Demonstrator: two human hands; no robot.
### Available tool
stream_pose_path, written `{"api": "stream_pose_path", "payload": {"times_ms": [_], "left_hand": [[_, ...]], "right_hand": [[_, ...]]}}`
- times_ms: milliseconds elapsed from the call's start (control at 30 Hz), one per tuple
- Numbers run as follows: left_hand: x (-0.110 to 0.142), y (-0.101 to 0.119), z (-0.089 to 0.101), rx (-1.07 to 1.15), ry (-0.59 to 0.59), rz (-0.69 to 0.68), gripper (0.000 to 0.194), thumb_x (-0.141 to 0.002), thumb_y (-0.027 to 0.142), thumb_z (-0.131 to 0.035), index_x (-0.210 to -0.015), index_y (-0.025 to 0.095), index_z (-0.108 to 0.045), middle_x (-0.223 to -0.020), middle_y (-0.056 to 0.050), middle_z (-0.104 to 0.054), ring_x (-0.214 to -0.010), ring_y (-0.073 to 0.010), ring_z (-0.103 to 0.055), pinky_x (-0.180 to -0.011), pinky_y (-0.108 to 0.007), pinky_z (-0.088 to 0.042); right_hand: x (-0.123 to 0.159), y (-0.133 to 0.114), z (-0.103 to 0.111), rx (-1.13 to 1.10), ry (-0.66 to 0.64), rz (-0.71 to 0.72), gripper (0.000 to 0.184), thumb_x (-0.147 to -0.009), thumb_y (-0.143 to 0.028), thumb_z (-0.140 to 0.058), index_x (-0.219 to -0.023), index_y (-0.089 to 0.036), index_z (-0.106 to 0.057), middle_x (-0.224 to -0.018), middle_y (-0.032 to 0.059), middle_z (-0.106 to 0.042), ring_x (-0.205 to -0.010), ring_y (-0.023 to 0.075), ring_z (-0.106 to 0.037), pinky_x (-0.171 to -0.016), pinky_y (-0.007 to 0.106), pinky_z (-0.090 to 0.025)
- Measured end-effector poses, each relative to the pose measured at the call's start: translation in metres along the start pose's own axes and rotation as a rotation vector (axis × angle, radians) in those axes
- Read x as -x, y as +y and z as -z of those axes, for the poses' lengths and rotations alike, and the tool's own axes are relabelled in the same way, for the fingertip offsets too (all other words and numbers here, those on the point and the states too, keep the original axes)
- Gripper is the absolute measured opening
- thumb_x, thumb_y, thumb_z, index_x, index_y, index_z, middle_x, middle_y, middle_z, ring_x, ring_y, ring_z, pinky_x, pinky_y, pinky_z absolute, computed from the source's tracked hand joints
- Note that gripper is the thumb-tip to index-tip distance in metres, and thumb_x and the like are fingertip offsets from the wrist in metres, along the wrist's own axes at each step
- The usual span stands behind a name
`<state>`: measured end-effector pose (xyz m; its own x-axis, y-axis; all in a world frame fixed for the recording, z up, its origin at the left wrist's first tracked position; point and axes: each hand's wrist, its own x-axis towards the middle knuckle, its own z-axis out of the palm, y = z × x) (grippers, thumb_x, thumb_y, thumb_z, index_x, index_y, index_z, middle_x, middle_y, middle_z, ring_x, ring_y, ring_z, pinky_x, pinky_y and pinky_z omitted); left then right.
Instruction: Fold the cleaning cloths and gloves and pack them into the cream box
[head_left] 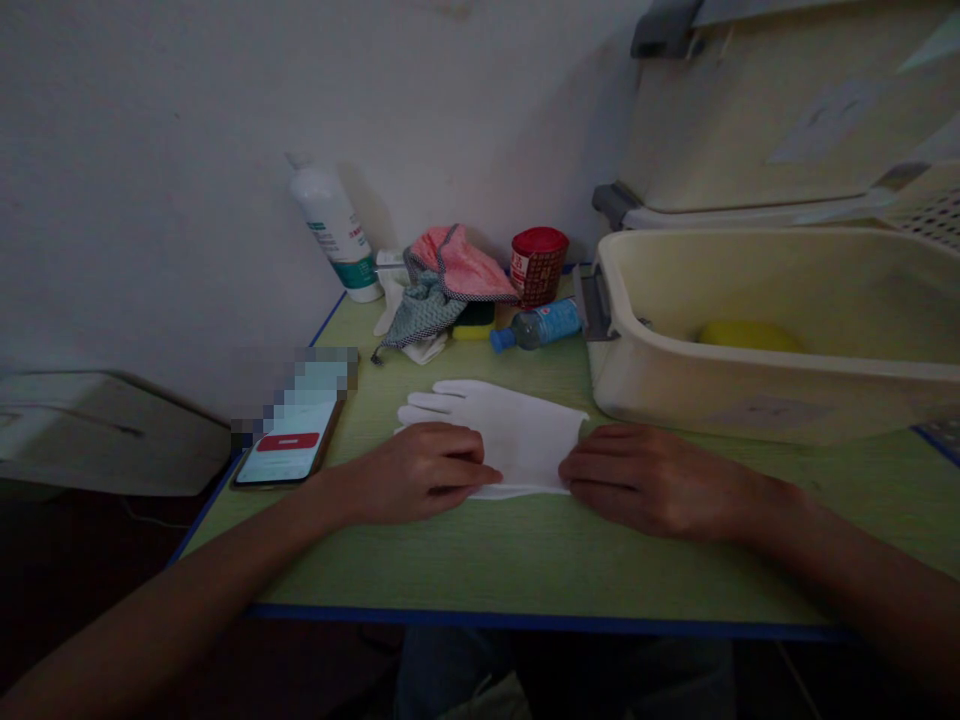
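A white glove (521, 425) lies flat on the table, its fingers pointing left and its cuff to the right. My left hand (431, 470) is closed over the glove's near side, fingertips and thumb together on the fabric by the near edge. At the near corner of the cuff, my right hand (645, 480) pinches the cloth with bent fingers. Part of the glove's finger side is hidden under my left hand.
A phone (289, 440) lies left on the green table (525, 565). Behind stand a white bottle (334, 230), pink cloth (465, 265), grey cloth (424, 310), sponge (472, 325), small clear bottle (540, 325) and red canister (538, 265). An open cream bin (750, 385) holds something yellow (750, 336).
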<state>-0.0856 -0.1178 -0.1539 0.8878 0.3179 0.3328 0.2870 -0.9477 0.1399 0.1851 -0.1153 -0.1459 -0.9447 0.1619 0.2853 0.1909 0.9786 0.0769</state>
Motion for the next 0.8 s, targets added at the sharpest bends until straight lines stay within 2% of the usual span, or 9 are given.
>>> {"api": "stream_pose_path", "payload": {"times_ms": [167,300,600,800], "left_hand": [[-0.001,0.002,0.003,-0.05,0.022,-0.022,0.024,-0.091,0.012,-0.042,-0.096,0.014,-0.065,-0.076,-0.006,-0.061,-0.07,-0.0135,-0.056,-0.065,-0.025,-0.039],[-0.001,0.004,0.002,-0.09,0.026,-0.029,0.023,-0.092,0.014,-0.04,-0.096,0.015,-0.063,-0.075,-0.004,-0.061,-0.068,-0.0128,-0.055,-0.066,-0.025,-0.039],[-0.004,0.006,-0.003,-0.166,-0.012,-0.015,0.028,-0.095,0.018,-0.035,-0.091,0.017,-0.063,-0.07,-0.001,-0.058,-0.062,-0.0111,-0.051,-0.057,-0.024,-0.037],[-0.008,0.009,-0.002,-0.178,0.039,-0.028,0.034,-0.096,0.02,-0.034,-0.08,0.015,-0.063,-0.063,-0.001,-0.057,-0.057,-0.0111,-0.05,-0.055,-0.025,-0.036]], "right_hand": [[-0.001,-0.001,0.003,0.081,0.116,0.065,0.041,-0.096,-0.012,-0.027,-0.076,-0.014,-0.062,-0.077,0.0054,-0.064,-0.07,0.0138,-0.055,-0.065,0.029,-0.042],[-0.001,-0.003,0.002,0.102,0.101,0.069,0.042,-0.096,-0.011,-0.026,-0.073,-0.016,-0.06,-0.075,0.0044,-0.062,-0.067,0.0132,-0.053,-0.063,0.029,-0.041],[0.0,-0.001,-0.005,0.087,0.075,0.107,0.034,-0.094,-0.009,-0.033,-0.075,-0.014,-0.06,-0.076,0.0045,-0.059,-0.07,0.014,-0.05,-0.063,0.028,-0.042],[0.001,-0.003,-0.008,0.086,0.071,0.093,0.037,-0.095,-0.009,-0.029,-0.074,-0.014,-0.06,-0.078,0.0054,-0.059,-0.073,0.0141,-0.049,-0.066,0.029,-0.043]]}}
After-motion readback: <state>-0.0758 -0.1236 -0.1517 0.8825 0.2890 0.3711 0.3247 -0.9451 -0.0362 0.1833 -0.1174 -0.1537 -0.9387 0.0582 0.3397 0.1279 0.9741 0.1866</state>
